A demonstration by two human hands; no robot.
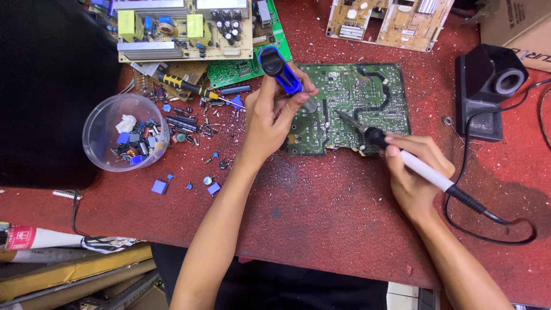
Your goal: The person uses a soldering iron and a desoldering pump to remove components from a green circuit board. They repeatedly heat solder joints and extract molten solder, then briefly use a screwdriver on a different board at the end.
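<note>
Head view of a soldering bench covered in red matting [321,195]. The left hand [270,117] is closed around a blue desoldering pump [280,70], fingers wrapped about its barrel, with the nozzle end resting on the left part of a green circuit board [367,97] that lies solder side up near the middle of the bench. The right hand [410,172] is closed in a pen-like grip on a white-handled soldering iron [396,152]; the iron's dark tip [343,116] touches the board just beside the pump's nozzle, and its black cable [493,229] loops away to the right. To the right of the board stands a black iron stand [488,86]. To the left, a clear plastic bowl [94,123] holds small removed components, and more loose components [189,123] lie scattered between the bowl and the left hand. A yellow-and-black screwdriver [186,86] lies above them, pointing toward the pump. Further circuit boards occupy the far edge: a tan board with yellow transformers [183,34] at upper left, and another tan board [390,20] at upper right.
</note>
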